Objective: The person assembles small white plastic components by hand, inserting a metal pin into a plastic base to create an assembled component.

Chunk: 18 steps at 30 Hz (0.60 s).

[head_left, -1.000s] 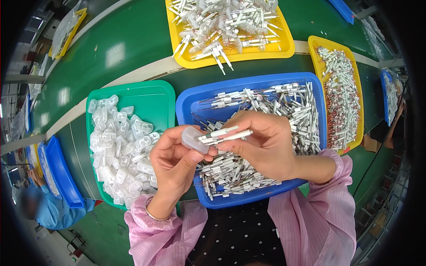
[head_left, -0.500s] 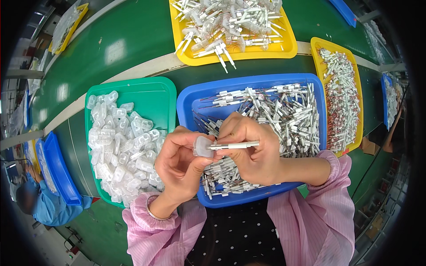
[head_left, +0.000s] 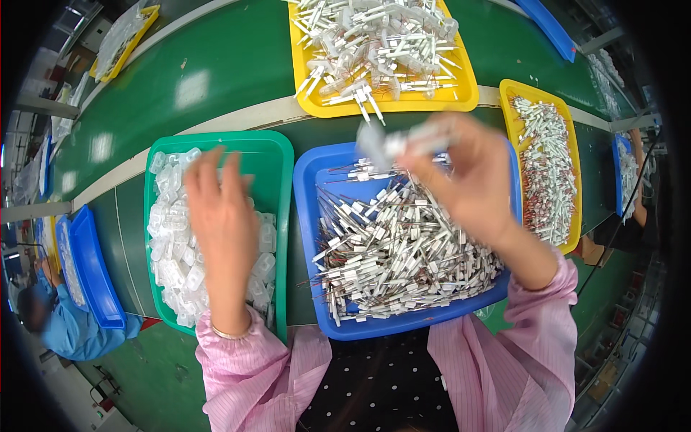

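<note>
My left hand (head_left: 224, 223) is over the green tray (head_left: 270, 165), its fingers stretched out and apart, with nothing visible in it. Under it lie many small translucent plastic housings (head_left: 173, 216). My right hand (head_left: 471, 176) is raised over the far side of the blue tray (head_left: 306, 194). Pinched in its fingers is a white stick-shaped part with a translucent housing (head_left: 372, 144) on its left end, smeared by motion. White stick-shaped parts with thin dark wires (head_left: 403, 252) fill much of the blue tray.
A yellow tray (head_left: 317, 108) beyond the blue one holds a heap of white sticks with housings. Another yellow tray (head_left: 574, 144) at the right holds white parts with reddish wires. Empty-looking blue tray (head_left: 97, 277) stands at left, near a person in blue (head_left: 86, 324).
My hands have parted. The left let go of the housing and moved left over the green tray; the right carried the stick part with its housing up and away toward the far yellow tray.
</note>
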Each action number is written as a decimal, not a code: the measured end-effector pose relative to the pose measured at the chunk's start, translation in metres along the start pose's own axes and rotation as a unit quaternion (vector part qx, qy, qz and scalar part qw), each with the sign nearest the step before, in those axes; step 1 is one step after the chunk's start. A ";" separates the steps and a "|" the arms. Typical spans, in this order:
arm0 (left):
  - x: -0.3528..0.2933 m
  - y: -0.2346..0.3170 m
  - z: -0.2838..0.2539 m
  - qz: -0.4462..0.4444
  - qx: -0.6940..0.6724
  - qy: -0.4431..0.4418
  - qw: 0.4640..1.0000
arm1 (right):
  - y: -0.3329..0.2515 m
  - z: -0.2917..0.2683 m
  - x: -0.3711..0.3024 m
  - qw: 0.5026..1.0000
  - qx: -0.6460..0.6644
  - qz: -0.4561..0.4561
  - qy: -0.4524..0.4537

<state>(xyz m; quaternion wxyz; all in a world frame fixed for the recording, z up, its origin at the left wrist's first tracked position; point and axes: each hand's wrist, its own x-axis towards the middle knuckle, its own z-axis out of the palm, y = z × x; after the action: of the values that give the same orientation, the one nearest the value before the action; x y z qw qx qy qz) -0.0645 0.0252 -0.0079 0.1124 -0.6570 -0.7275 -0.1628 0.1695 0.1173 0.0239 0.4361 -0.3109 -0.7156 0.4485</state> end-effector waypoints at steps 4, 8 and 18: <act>-0.015 -0.042 0.021 -0.024 0.122 -0.010 0.992 | 0.014 -0.036 0.083 0.990 -0.135 0.003 0.038; -0.007 -0.040 0.023 -0.046 0.051 -0.031 0.997 | 0.016 -0.054 0.157 0.971 -0.197 0.070 0.115; 0.008 -0.022 0.022 -0.032 -0.072 0.121 0.990 | 0.010 -0.067 0.178 0.903 -0.406 0.020 0.140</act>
<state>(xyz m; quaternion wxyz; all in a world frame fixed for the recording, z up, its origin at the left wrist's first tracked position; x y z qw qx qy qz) -0.0864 0.0396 -0.0272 0.1468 -0.6154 -0.7155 -0.2965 0.1549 0.2954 0.0908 0.3588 -0.5344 -0.7611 0.0799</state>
